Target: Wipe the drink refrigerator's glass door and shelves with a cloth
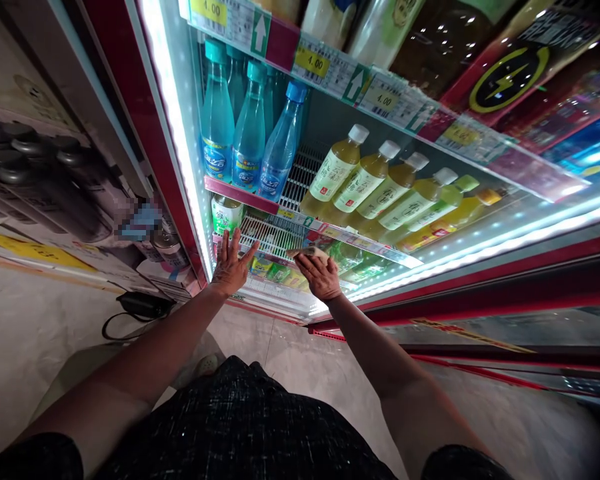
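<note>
My left hand [231, 265] reaches to the lower shelf of a lit drinks cooler, fingers spread and nothing in them. Just behind its fingertips stands a bottle with a green-and-white label [226, 217]. To the right, my right hand [321, 275] is at the front of the same lower shelf. Its fingers lie over a pale brownish thing [307, 253], mostly covered and too unclear to name. Between the hands a bare stretch of white wire shelf [267, 235] shows. Green bottles [360, 262] lie dim beyond the right hand.
Blue bottles [247, 130] and yellow tea bottles [375, 183] fill the shelf above. Over them runs a price-tag rail [325, 63]. A bright light strip [173, 127] edges the left side. Dark bottles [50, 187] stand outside at left; a black strapped object [145, 305] is below.
</note>
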`<state>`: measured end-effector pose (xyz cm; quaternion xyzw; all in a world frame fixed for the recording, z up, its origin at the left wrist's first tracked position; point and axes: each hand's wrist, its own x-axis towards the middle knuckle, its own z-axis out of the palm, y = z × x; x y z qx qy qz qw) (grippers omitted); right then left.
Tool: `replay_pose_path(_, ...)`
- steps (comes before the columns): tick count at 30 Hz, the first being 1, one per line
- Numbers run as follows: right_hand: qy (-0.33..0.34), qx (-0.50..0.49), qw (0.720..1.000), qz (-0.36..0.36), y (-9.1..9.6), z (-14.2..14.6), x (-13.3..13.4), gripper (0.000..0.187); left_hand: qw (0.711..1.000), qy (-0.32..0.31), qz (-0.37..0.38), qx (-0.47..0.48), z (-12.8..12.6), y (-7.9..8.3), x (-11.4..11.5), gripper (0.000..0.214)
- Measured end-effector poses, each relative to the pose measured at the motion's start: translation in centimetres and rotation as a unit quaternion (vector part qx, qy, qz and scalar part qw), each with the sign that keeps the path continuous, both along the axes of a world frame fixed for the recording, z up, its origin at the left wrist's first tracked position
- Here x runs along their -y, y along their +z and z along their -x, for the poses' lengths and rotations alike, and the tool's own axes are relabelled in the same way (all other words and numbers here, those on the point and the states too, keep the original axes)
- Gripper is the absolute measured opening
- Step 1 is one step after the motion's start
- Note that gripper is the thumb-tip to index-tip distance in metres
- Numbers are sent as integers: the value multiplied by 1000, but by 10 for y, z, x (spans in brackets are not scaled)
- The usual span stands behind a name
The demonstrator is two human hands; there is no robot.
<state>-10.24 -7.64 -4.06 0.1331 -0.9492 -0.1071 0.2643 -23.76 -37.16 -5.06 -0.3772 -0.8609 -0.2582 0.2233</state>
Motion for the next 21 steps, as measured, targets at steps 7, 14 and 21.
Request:
replay_pose_path(7, 22, 20, 1000, 0, 5, 14, 20, 66, 1000, -8, 8, 0, 10, -6, 11, 96)
replay_pose_path(14, 95, -58, 994, -8, 5, 31, 42, 67, 999, -35, 15, 3, 16, -7, 20, 91)
replay_pose_path(21, 65, -69, 996, -5, 20, 46, 62, 64, 999, -27, -10, 28, 17, -8, 27, 87)
